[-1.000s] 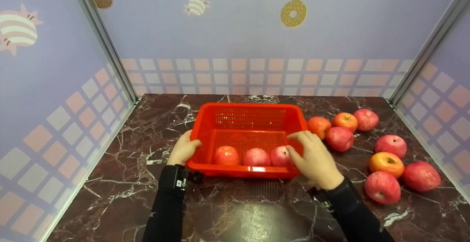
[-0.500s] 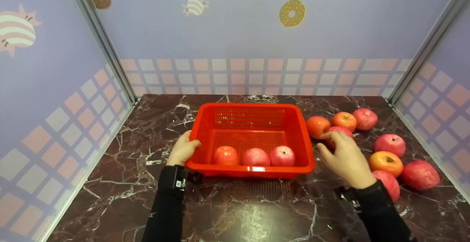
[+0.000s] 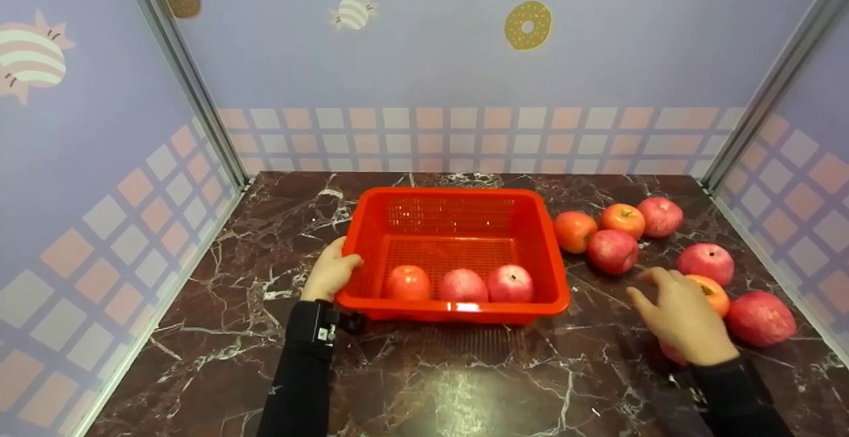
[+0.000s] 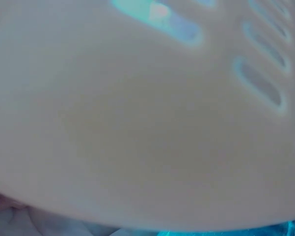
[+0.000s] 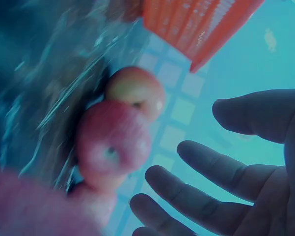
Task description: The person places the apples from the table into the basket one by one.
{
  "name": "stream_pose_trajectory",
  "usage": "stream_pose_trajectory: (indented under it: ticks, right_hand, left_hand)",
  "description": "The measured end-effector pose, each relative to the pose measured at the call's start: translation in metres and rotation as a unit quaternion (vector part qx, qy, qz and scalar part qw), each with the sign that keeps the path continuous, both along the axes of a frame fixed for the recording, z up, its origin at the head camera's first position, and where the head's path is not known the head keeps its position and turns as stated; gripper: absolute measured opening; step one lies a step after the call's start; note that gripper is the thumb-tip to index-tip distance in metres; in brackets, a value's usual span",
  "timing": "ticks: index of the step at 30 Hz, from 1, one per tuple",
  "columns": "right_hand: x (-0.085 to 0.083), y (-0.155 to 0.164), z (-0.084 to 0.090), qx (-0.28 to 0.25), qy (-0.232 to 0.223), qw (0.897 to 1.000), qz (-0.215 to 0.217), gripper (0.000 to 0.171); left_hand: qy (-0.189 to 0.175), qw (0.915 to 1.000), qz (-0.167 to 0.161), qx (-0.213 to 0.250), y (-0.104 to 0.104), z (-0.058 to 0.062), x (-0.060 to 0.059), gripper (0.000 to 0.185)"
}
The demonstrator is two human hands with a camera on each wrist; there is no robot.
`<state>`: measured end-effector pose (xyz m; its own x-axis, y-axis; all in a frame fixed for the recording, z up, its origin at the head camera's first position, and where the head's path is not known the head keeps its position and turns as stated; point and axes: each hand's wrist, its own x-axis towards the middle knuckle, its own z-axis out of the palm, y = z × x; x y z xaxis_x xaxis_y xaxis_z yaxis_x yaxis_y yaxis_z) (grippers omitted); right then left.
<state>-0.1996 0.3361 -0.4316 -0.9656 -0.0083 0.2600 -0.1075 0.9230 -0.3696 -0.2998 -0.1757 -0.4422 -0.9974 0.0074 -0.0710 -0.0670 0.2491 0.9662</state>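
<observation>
- My right hand (image 3: 683,314) hovers spread and empty over the orange apple (image 3: 714,293), right of the red basket (image 3: 457,308).
- My left hand (image 3: 329,272) grips the basket's left rim.
- The apple looks firm, smooth, roll-prone; I'd cup it from above.

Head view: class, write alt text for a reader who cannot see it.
A person's left hand grips the left rim of a red basket holding three apples on a dark marble table. The right hand, fingers spread, hovers over loose apples lying right of the basket.
</observation>
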Motion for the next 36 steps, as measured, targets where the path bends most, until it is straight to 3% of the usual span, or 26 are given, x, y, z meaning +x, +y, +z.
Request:
stream_pose_trajectory:
  ticks: [3,11,19,26,32,36]
  right_hand:
    - [0.006,0.009,-0.004,0.012,-0.027,0.999,-0.021,0.035]
    - [0.020,0.021,-0.010,0.035,-0.019,0.996,-0.083,0.037]
    - [0.028,0.034,-0.017,0.049,-0.077,0.990,-0.105,0.052]
    - [0.038,0.052,-0.031,0.036,-0.054,0.990,-0.125,0.051]
    - [0.045,0.063,-0.045,0.039,-0.016,0.993,-0.106,0.046]
    - [0.047,0.065,-0.048,0.053,-0.025,0.993,-0.103,0.054]
  left_hand:
    - [0.001,1.0000,0.000,-0.007,0.000,0.000,0.001,0.052]
    - [0.006,0.9999,0.000,-0.009,0.000,-0.003,-0.001,0.051]
    - [0.007,0.9998,0.004,-0.020,0.000,-0.003,-0.002,0.055]
    - [0.005,0.9999,0.000,-0.012,0.001,-0.003,-0.001,0.054]
    - [0.005,0.9999,0.003,-0.016,0.001,-0.004,-0.002,0.053]
    - [0.006,0.9997,0.005,-0.023,0.002,-0.004,-0.002,0.052]
